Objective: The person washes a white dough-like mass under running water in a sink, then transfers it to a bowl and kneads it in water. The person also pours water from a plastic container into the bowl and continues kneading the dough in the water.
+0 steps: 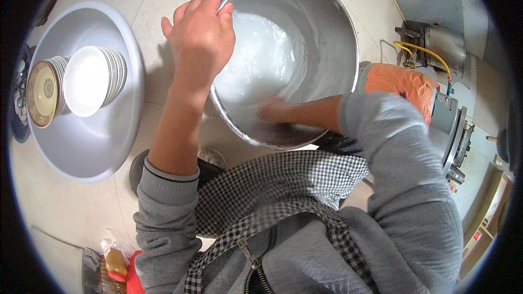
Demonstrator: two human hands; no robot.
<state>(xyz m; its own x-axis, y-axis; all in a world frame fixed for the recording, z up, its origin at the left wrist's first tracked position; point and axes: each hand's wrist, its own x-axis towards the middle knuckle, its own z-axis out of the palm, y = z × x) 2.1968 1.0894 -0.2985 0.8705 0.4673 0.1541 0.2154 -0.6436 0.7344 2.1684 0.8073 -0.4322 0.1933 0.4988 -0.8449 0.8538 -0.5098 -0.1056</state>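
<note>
A deep round metal pot [331,45] stands tilted on the floor before me, with shiny wet-looking streaks across its inside. My left hand [204,32] grips the pot's rim at the upper left, thumb toward the inner side and fingers on the rim. Down inside the near part of the pot is my right hand [274,110], blurred by motion. Its fingers are too smeared to show whether it holds anything. The right forearm crosses the near right rim.
Left of the pot sits a wide grey plastic basin [98,147] holding stacked white plates [86,81] and patterned plates [42,94]. To the right are an orange plastic bag [398,85], a yellow hose [429,51] and a gas stove [455,139]. A red-lidded jar [116,263] stands behind at lower left.
</note>
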